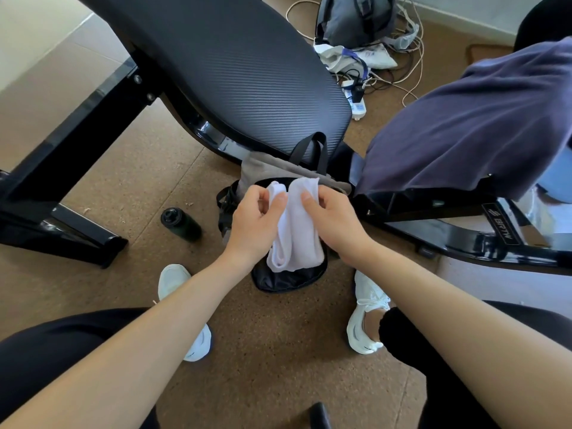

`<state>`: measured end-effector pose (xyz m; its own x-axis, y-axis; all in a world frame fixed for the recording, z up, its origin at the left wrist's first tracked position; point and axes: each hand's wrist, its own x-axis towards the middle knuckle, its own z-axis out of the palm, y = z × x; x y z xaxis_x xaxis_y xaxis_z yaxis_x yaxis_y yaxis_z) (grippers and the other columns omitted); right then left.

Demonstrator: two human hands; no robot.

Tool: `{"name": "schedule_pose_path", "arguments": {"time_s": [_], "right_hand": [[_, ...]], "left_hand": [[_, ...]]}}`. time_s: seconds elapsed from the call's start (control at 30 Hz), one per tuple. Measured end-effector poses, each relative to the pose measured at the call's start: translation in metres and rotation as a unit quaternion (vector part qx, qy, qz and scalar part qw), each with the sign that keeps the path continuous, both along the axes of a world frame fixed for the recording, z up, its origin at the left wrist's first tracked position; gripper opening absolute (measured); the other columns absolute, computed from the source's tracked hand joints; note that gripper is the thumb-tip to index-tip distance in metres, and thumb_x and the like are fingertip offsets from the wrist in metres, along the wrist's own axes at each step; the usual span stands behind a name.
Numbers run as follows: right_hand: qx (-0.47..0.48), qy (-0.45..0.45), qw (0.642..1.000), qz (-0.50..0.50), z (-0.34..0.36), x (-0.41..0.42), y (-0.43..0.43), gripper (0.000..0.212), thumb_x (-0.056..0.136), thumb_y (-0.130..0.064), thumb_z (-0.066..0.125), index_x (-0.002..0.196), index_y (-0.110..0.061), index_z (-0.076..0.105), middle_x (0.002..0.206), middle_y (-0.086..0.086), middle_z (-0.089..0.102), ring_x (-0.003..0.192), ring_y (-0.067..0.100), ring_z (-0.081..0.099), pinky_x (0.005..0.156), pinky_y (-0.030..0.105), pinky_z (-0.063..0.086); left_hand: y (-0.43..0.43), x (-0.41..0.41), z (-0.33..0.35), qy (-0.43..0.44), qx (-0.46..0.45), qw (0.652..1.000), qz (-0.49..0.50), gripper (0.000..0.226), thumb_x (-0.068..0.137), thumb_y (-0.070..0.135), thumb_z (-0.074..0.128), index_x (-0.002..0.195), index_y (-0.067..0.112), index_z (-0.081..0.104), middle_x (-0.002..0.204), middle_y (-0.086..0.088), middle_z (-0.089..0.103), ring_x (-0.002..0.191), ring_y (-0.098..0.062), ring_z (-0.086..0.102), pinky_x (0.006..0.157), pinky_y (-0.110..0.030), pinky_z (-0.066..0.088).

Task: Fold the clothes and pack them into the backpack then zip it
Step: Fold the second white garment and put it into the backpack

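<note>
Over the open backpack point(289, 281) on the floor, my left hand point(255, 224) and right hand point(332, 224) pinch a folded white cloth point(295, 239) between fingers point(280, 199) and thumbs.

Two bare hands point(257, 221) point(337, 221), one white folded cloth point(297, 236), two grey-and-black fabric backpacks point(263, 168) point(349, 20), one dark cylindrical bottle point(181, 224), two white lace-up sneakers point(173, 280) point(366, 311), two black padded benches point(241, 72) point(402, 202) and one purple draped garment point(479, 128) are in view.

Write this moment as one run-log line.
step: pack | left hand: grips white cloth | right hand: grips white cloth | backpack: open beneath
</note>
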<state>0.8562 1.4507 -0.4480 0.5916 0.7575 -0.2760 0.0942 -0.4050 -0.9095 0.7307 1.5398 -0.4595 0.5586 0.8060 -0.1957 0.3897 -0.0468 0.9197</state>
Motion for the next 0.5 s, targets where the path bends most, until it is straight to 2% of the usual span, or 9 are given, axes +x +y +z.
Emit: {"name": "schedule_pose_path", "arguments": {"time_s": [0.07,0.17,0.23,0.3,0.37,0.43,0.5], "right_hand": [[-0.003,0.009,1.0,0.014,-0.001,-0.004,0.0,0.041,0.103,-0.033,0.052,0.085,0.003,0.056,0.073,0.008,0.052,0.068,0.017,0.046,0.063,0.037,0.037],[0.001,0.04,0.999,0.027,0.002,-0.009,-0.002,0.038,0.102,-0.04,0.055,0.079,-0.01,0.052,0.07,0.002,0.043,0.066,0.014,0.041,0.063,0.033,0.035],[-0.005,0.045,0.997,0.059,0.002,-0.01,-0.002,0.044,0.095,-0.048,0.064,0.085,-0.006,0.056,0.075,0.011,0.052,0.071,0.016,0.053,0.067,0.034,0.044],[-0.026,0.031,0.995,0.088,-0.003,-0.008,-0.003,0.053,0.082,-0.052,0.077,0.101,-0.004,0.063,0.095,0.017,0.067,0.088,0.023,0.069,0.08,0.046,0.058],[-0.04,0.034,0.996,0.077,-0.005,-0.002,-0.004,0.051,0.076,-0.043,0.084,0.11,-0.011,0.064,0.107,0.015,0.069,0.099,0.026,0.07,0.087,0.052,0.058],[-0.026,0.078,0.994,0.066,-0.002,0.006,-0.005,0.039,0.084,-0.022,0.081,0.117,-0.012,0.064,0.112,0.011,0.071,0.104,0.024,0.07,0.093,0.049,0.058],[-0.022,0.133,0.989,0.058,0.004,0.014,-0.005,0.036,0.091,-0.014,0.073,0.126,-0.014,0.063,0.118,0.008,0.072,0.109,0.023,0.07,0.098,0.049,0.056]], "left_hand": [[-0.002,0.002,-0.002,-0.001,-0.008,1.0,-0.009,0.036,0.102,0.035,0.059,0.092,0.001,0.053,0.077,-0.003,0.048,0.069,-0.011,0.047,0.064,-0.029,0.04],[-0.005,0.004,0.003,-0.018,-0.071,0.997,-0.003,0.034,0.104,0.039,0.053,0.088,0.009,0.059,0.072,0.002,0.055,0.064,-0.01,0.055,0.06,-0.029,0.047],[-0.005,0.004,0.011,-0.043,-0.163,0.986,-0.001,0.042,0.108,0.042,0.044,0.093,0.008,0.064,0.076,-0.006,0.059,0.059,-0.014,0.06,0.053,-0.03,0.052],[-0.004,0.002,0.015,-0.055,-0.228,0.972,-0.018,0.051,0.109,0.045,0.036,0.102,0.008,0.07,0.083,-0.009,0.064,0.066,-0.018,0.066,0.056,-0.031,0.056],[-0.001,-0.002,0.018,-0.06,-0.258,0.964,-0.036,0.053,0.109,0.046,0.035,0.108,0.012,0.076,0.091,-0.004,0.066,0.079,-0.018,0.068,0.065,-0.031,0.058],[0.002,-0.004,0.019,-0.065,-0.245,0.967,-0.025,0.047,0.107,0.043,0.04,0.105,0.018,0.079,0.096,0.003,0.067,0.085,-0.016,0.067,0.071,-0.031,0.057],[0.006,-0.005,0.02,-0.061,-0.204,0.977,0.03,0.035,0.105,0.036,0.049,0.101,0.021,0.08,0.096,0.007,0.066,0.088,-0.013,0.064,0.071,-0.029,0.055]]}}
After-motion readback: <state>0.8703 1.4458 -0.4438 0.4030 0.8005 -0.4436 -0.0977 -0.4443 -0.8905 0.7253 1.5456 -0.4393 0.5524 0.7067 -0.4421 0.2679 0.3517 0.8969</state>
